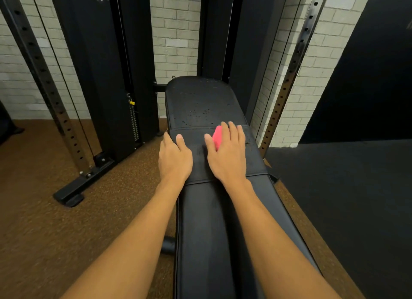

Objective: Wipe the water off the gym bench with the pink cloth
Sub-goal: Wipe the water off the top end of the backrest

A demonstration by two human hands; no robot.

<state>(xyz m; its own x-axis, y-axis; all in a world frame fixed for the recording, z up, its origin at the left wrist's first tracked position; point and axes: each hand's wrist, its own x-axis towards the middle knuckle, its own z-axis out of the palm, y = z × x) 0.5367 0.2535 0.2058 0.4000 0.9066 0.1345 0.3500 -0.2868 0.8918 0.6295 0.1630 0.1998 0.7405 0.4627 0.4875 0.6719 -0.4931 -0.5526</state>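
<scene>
A long black padded gym bench (201,220) runs away from me down the middle of the view. Water drops (196,114) dot its far pad. My right hand (227,151) lies flat on the bench's middle section, pressing a pink cloth (217,136) under its fingers; only a strip of the cloth shows between thumb and forefinger. My left hand (175,157) rests on the bench's left edge, thumb on top of the pad and fingers over the side.
A black cable machine with a weight stack (133,124) stands at the back left, its foot (73,191) on the brown floor. A perforated steel upright (289,75) rises at the right of the bench. A black mat (345,198) covers the floor at the right.
</scene>
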